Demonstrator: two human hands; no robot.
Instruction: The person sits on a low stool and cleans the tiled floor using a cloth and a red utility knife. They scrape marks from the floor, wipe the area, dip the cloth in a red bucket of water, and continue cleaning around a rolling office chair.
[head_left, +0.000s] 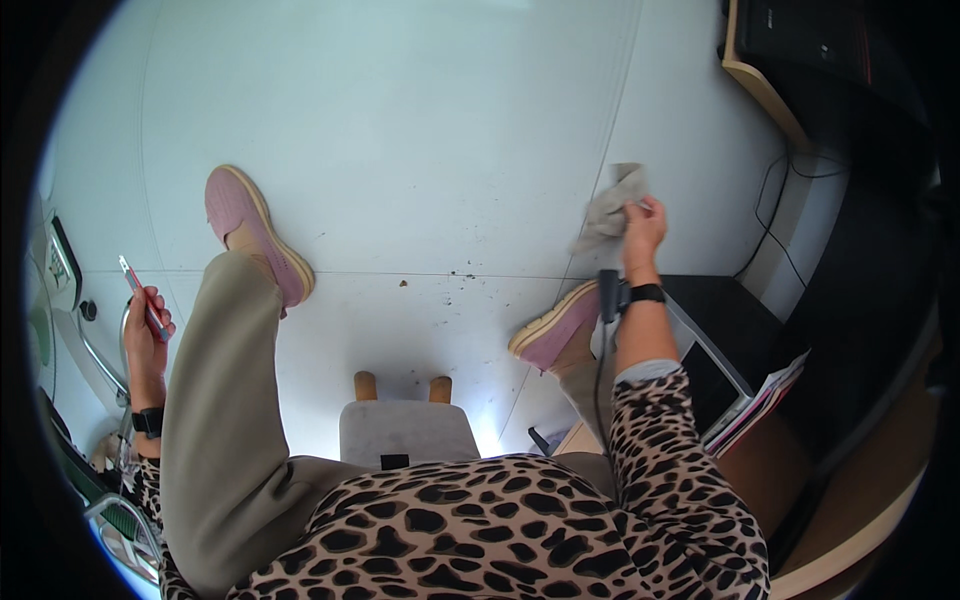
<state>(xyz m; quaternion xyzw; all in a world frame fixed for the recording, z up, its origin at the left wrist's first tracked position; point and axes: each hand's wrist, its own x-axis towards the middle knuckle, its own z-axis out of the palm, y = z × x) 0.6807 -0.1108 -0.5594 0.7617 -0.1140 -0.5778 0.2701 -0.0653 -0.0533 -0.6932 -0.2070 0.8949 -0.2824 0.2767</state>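
Observation:
At the left, my left hand (148, 326) is closed around a red and grey utility knife (144, 298), whose pale tip points up and away from me. My right hand (645, 229) pinches a crumpled grey-beige cloth (613, 206) above the pale floor, right of centre; the cloth is slightly blurred. Small dark crumbs (452, 279) and a brownish bit (403, 283) lie on the floor between my pink shoes. A dark strap sits on each wrist, and a cable runs from a black piece near the right one.
A grey padded stool (409, 431) with wooden legs is under me. At right stand a black-topped cabinet (739, 300), papers (761, 405) and a wooden-edged desk (772, 97), with black cables (780, 240) on the floor. Metal chair tubing (101, 356) is at left.

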